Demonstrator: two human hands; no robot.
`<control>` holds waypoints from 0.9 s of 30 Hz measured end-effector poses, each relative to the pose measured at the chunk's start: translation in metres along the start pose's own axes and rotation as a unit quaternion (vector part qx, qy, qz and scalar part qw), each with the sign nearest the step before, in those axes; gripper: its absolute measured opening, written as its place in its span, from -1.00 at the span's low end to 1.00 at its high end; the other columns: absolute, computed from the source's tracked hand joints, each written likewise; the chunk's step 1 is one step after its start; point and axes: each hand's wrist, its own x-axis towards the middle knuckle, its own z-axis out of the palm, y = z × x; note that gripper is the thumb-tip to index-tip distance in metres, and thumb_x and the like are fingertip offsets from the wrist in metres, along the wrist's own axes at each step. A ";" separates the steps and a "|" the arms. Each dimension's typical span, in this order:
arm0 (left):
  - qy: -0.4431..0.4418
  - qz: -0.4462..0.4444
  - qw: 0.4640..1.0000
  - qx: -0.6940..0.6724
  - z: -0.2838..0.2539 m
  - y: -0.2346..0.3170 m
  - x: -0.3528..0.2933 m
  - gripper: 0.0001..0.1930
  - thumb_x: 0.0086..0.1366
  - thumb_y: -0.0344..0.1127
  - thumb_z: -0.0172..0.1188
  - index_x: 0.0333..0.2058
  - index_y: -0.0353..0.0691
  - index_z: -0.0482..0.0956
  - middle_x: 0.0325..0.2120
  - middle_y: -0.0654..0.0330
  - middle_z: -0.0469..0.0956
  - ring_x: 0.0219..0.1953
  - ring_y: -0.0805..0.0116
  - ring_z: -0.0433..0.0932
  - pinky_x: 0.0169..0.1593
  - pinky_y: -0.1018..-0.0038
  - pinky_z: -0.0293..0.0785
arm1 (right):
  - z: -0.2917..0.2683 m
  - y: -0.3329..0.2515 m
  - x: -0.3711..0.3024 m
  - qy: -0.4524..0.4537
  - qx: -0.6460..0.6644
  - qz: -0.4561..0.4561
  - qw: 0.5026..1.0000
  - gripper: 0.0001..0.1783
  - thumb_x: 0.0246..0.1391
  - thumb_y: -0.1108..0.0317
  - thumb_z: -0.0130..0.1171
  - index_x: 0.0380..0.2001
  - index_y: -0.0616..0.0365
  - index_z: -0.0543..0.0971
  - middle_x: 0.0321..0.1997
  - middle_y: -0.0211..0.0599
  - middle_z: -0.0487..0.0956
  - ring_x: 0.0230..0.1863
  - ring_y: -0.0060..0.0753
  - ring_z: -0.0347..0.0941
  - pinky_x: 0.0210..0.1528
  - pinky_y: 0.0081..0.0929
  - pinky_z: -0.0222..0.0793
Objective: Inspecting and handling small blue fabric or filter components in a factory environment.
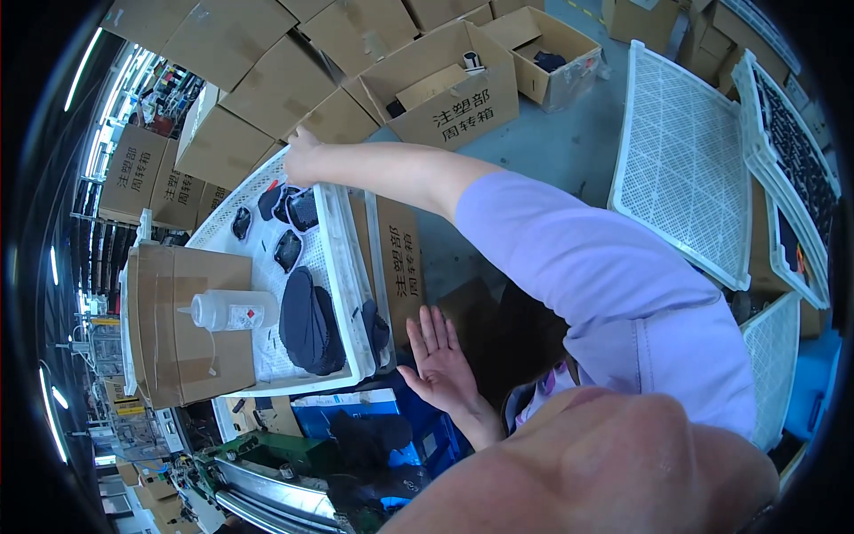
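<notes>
My right hand (304, 158), at the end of the lilac sleeve, reaches to the far corner of a white plastic tray (350, 283). Its fingers close over the tray rim and are partly hidden. Several small black moulded-looking parts (287, 251) lie in the tray near that hand. A stack of dark, rounded, flat pieces (307, 322) lies nearer to me. My left hand (438, 363) is held palm up beside the tray, fingers spread, with nothing in it. A white squeeze bottle (236, 311) with a label and spout is beside a brown cardboard box (169, 356) at the tray's left.
Cardboard cartons (258, 89) are piled at the back, and an open carton (458, 116) has items inside. White perforated trays (680, 165) lean at the right. A blue bin (347, 414) and green-and-metal machinery (285, 472) are at the lower left.
</notes>
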 end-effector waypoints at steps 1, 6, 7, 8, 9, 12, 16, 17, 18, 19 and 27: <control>0.000 0.001 1.000 0.003 0.001 0.000 0.001 -0.22 0.42 0.27 -0.45 0.36 -0.23 0.07 0.35 -0.16 0.06 0.43 0.01 -0.02 0.43 0.19 -0.11 | 0.000 0.000 0.000 -0.010 -0.006 -0.003 1.000 -0.51 0.24 -0.06 -0.12 -0.20 0.00 0.70 -0.17 -0.31 0.66 -0.12 -0.20 0.41 0.14 -0.02 0.07; 0.004 0.004 1.000 0.006 0.003 -0.002 0.003 -0.23 0.42 0.27 -0.46 0.36 -0.22 0.07 0.35 -0.16 0.07 0.43 0.01 -0.01 0.43 0.18 -0.10 | -0.003 -0.005 -0.002 -0.057 -0.007 -0.001 0.998 -0.48 0.23 -0.10 -0.13 -0.17 -0.01 0.69 -0.12 -0.31 0.65 -0.04 -0.18 0.42 0.23 0.14 -0.01; 0.005 0.004 1.000 0.005 0.003 -0.003 0.004 -0.23 0.42 0.27 -0.46 0.36 -0.22 0.08 0.35 -0.16 0.07 0.43 0.01 -0.01 0.42 0.18 -0.10 | -0.004 -0.007 -0.003 -0.070 -0.001 0.003 0.998 -0.47 0.22 -0.12 -0.13 -0.16 -0.01 0.69 -0.11 -0.31 0.65 -0.01 -0.17 0.42 0.25 0.18 -0.03; 0.006 0.005 1.000 0.004 0.003 -0.003 0.004 -0.23 0.42 0.27 -0.46 0.36 -0.22 0.08 0.35 -0.16 0.07 0.43 0.01 -0.01 0.42 0.18 -0.10 | -0.006 -0.008 -0.003 -0.082 0.005 0.007 0.997 -0.45 0.22 -0.14 -0.14 -0.15 -0.01 0.68 -0.09 -0.31 0.65 0.02 -0.16 0.42 0.28 0.22 -0.06; 0.006 0.006 1.000 0.004 0.004 -0.003 0.004 -0.23 0.42 0.27 -0.46 0.36 -0.22 0.08 0.35 -0.16 0.07 0.43 0.01 -0.01 0.42 0.18 -0.10 | -0.008 -0.009 -0.004 -0.082 0.005 0.006 0.997 -0.45 0.22 -0.14 -0.14 -0.15 -0.01 0.68 -0.09 -0.31 0.65 0.02 -0.16 0.42 0.28 0.22 -0.06; 0.006 0.011 1.000 0.010 0.005 -0.002 0.003 -0.23 0.42 0.26 -0.46 0.37 -0.21 0.08 0.35 -0.15 0.07 0.43 0.01 -0.01 0.42 0.17 -0.09 | -0.016 -0.011 -0.002 -0.158 0.016 -0.003 0.987 -0.43 0.22 -0.16 -0.15 -0.09 -0.02 0.66 -0.05 -0.31 0.63 0.08 -0.13 0.40 0.31 0.29 -0.14; 0.008 0.011 1.000 0.012 0.006 -0.002 -0.002 -0.24 0.43 0.26 -0.47 0.37 -0.20 0.07 0.35 -0.14 0.08 0.42 0.01 0.00 0.42 0.17 -0.08 | -0.003 -0.002 0.002 -0.130 0.025 0.011 0.991 -0.42 0.22 -0.16 -0.16 -0.06 -0.02 0.65 -0.03 -0.30 0.63 0.10 -0.11 0.40 0.33 0.32 -0.17; 0.009 0.009 1.000 0.011 0.006 -0.002 -0.003 -0.24 0.43 0.26 -0.47 0.37 -0.20 0.07 0.35 -0.14 0.08 0.42 0.02 0.00 0.42 0.17 -0.07 | 0.003 0.001 0.004 -0.104 0.028 0.021 0.994 -0.42 0.22 -0.16 -0.16 -0.05 -0.01 0.65 -0.03 -0.30 0.63 0.11 -0.10 0.40 0.33 0.33 -0.17; 0.009 0.005 1.000 0.009 0.007 -0.002 -0.003 -0.24 0.43 0.26 -0.48 0.37 -0.20 0.07 0.35 -0.14 0.08 0.42 0.02 0.00 0.42 0.17 -0.07 | 0.007 0.005 0.008 -0.078 0.031 0.032 0.996 -0.42 0.22 -0.16 -0.16 -0.04 -0.01 0.65 -0.02 -0.29 0.63 0.11 -0.09 0.40 0.33 0.33 -0.17; 0.009 0.008 1.000 0.010 0.006 -0.002 -0.004 -0.24 0.43 0.26 -0.48 0.37 -0.20 0.07 0.35 -0.14 0.08 0.42 0.02 0.00 0.42 0.17 -0.07 | 0.005 0.002 0.009 -0.077 0.031 0.030 0.996 -0.42 0.22 -0.16 -0.16 -0.04 -0.01 0.65 -0.02 -0.29 0.63 0.11 -0.09 0.40 0.33 0.33 -0.17; 0.007 0.011 1.000 0.001 0.007 -0.002 -0.003 -0.25 0.43 0.26 -0.48 0.37 -0.17 0.07 0.36 -0.11 0.08 0.42 0.02 0.01 0.41 0.17 -0.06 | -0.003 -0.010 0.004 -0.120 -0.031 -0.006 0.992 -0.41 0.24 -0.15 -0.16 -0.09 0.03 0.67 -0.04 -0.27 0.64 0.10 -0.07 0.42 0.35 0.35 -0.20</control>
